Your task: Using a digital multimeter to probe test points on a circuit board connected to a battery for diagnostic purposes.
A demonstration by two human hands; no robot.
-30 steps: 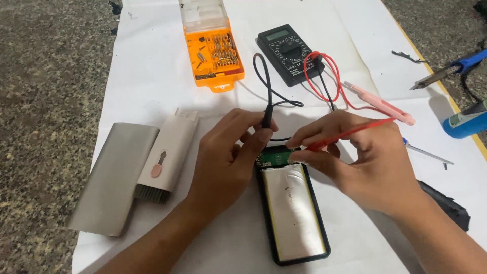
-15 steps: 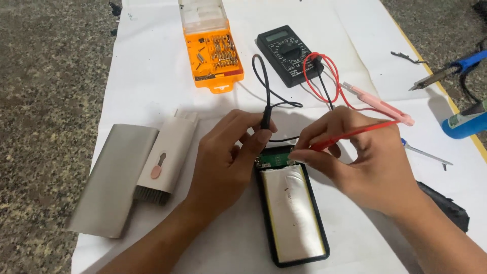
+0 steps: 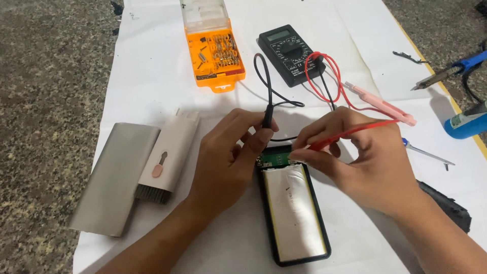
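Change since earlier frame: almost none; both hands hold the same grip and the probes stay at the same spot.
Left hand: left hand [image 3: 228, 157], centre of frame, fingers closed on the black probe [image 3: 267, 115], tip angled down toward the green circuit board [image 3: 276, 157].
Right hand: right hand [image 3: 362, 160], right of centre, fingers pinched on the red probe [image 3: 350, 134], tip at the board's right edge.
Device: opened power bank [image 3: 294, 208], lower centre, black tray with the silver battery pouch [image 3: 294, 213] exposed, board at its upper end.
Meter: black multimeter [image 3: 289, 53], upper centre, leads running down to both probes.
Progress: casing already removed; grey shell [image 3: 114, 177] lies at left; probing appears underway; reassembly not done.
Surroundings: orange bit case [image 3: 215, 56] at upper left of the white worktop [image 3: 152, 66].
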